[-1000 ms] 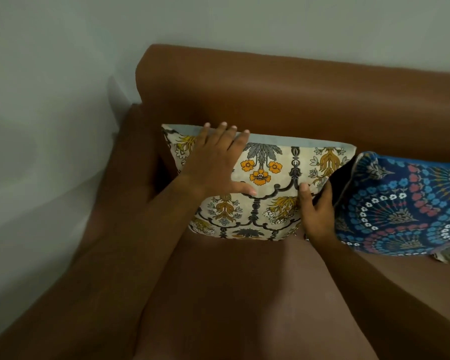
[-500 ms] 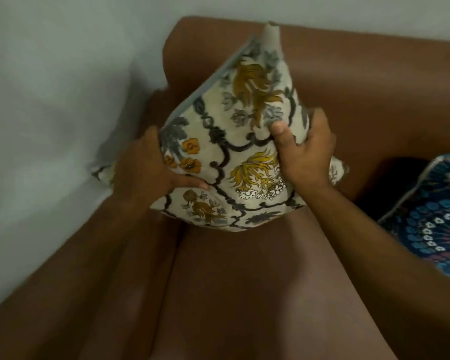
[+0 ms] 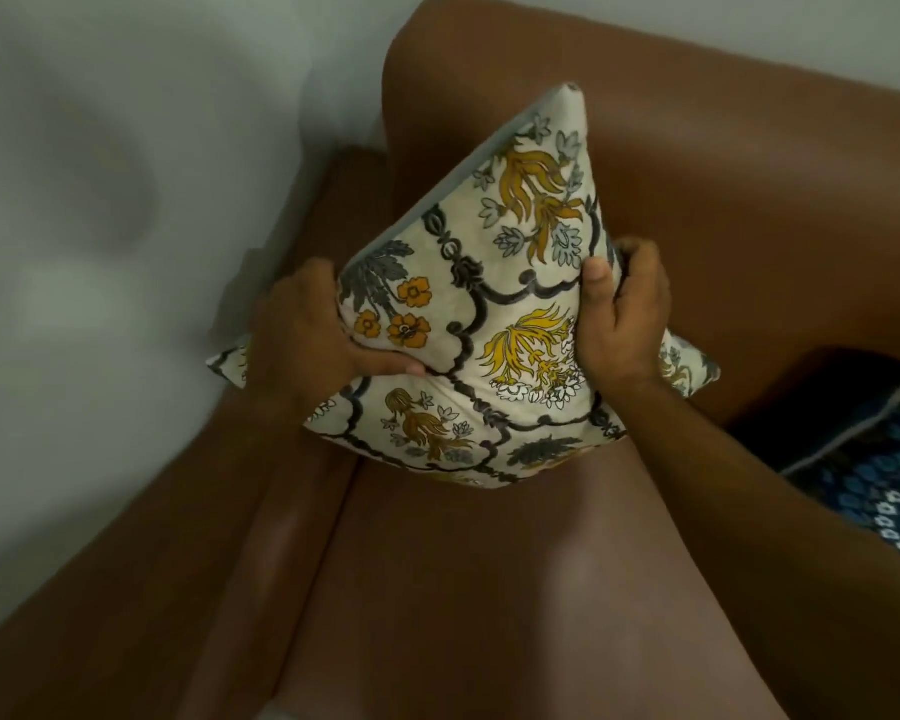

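A cream cushion (image 3: 489, 324) printed with yellow, orange and grey flowers stands on one corner, tilted like a diamond, in the corner of a brown leather sofa (image 3: 489, 589). My left hand (image 3: 307, 335) grips its left side, thumb across the front. My right hand (image 3: 624, 314) grips its right side, thumb on the front and fingers curled round behind. The cushion's lowest corner sits at the seat near the backrest.
A dark blue patterned cushion (image 3: 874, 475) lies on the seat at the right edge. The sofa's left armrest (image 3: 188, 537) runs along a pale wall (image 3: 126, 200). The backrest (image 3: 749, 174) rises behind the cushion.
A second ago the flowered cushion leaned flat against the backrest under my hands. Both hands took hold of its sides, turned it onto a corner and shifted it left, away from the blue cushion.
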A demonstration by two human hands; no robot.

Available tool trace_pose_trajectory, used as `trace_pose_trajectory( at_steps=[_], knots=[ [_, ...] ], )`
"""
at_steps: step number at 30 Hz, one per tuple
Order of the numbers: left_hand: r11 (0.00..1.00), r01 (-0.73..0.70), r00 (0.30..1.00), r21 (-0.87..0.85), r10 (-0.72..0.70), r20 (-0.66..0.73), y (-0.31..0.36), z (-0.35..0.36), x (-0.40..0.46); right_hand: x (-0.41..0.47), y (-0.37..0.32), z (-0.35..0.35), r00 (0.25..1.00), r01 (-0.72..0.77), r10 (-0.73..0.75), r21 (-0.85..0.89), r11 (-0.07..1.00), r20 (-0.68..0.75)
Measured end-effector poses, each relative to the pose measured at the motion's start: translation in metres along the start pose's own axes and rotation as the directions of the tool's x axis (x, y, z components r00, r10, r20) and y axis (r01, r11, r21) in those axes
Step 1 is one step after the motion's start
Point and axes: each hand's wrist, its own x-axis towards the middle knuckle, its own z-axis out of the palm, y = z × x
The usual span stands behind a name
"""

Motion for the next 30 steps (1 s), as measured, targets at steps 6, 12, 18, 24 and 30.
trace_pose_trajectory(
  at_steps=[6,12,18,24,30],
  knots=[
    [0.978,-0.125,0.987,0.164,0.139,-0.080,-0.013,0.004,-0.010,-0.020,0.019,-0.034,0.998,0.049,-0.042,-0.141,0.989,0.053],
    [0.995,0.011,1.000,0.102,-0.009,-0.026,-0.047,0.011,-0.044,-0.035,0.029,-0.032,0.959,0.100,-0.025,-0.254,0.962,0.284],
    [0.979,-0.006,0.988,0.202,0.037,-0.149,-0.029,0.001,-0.056,-0.033,0.030,-0.052,0.999,0.004,0.004,-0.218,0.976,0.035],
    [0.968,-0.034,0.997,0.249,0.049,-0.054,0.022,0.017,-0.035,-0.026,-0.005,-0.021,0.983,0.069,-0.033,-0.196,0.978,0.179],
    [0.987,0.161,0.968,0.001,-0.158,-0.194,-0.012,0.013,-0.054,-0.005,-0.045,-0.010,0.985,0.167,-0.158,-0.126,0.978,0.075]
  ],
)
